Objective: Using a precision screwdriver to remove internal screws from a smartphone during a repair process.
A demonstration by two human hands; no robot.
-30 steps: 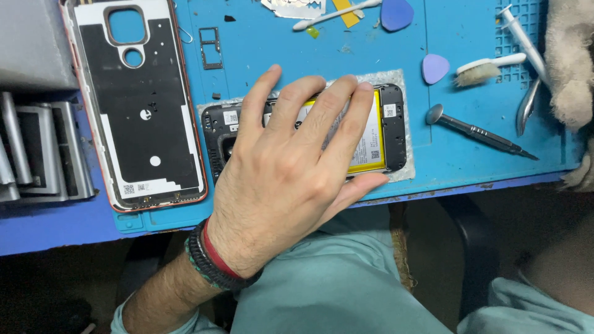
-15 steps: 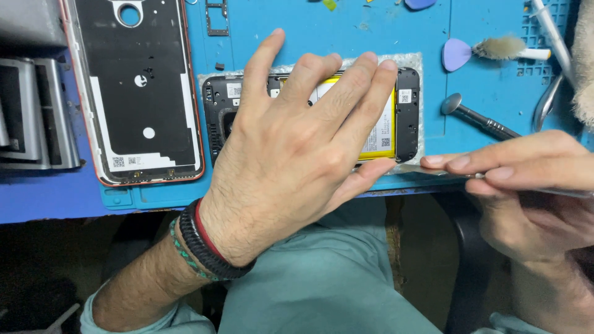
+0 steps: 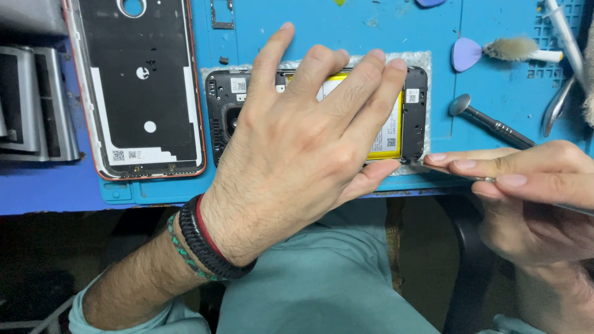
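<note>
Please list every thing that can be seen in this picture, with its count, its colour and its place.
opened phone: 1, black frame, middle of the mat, under the left hand
battery: 1, yellow, inside the opened phone
back cover: 1, black with a red rim, left on the mat
work mat: 1, blue, on the bench
picks: 2, violet-blue, upper right
brush: 1, pale bristles, upper right
screwdriver: 1, dark metal, right of the phone
thin metal tool: 1, grey, in the right hand, tip at the phone's lower right corner
left hand: flat on the phone
right hand: pinching the tool
</note>
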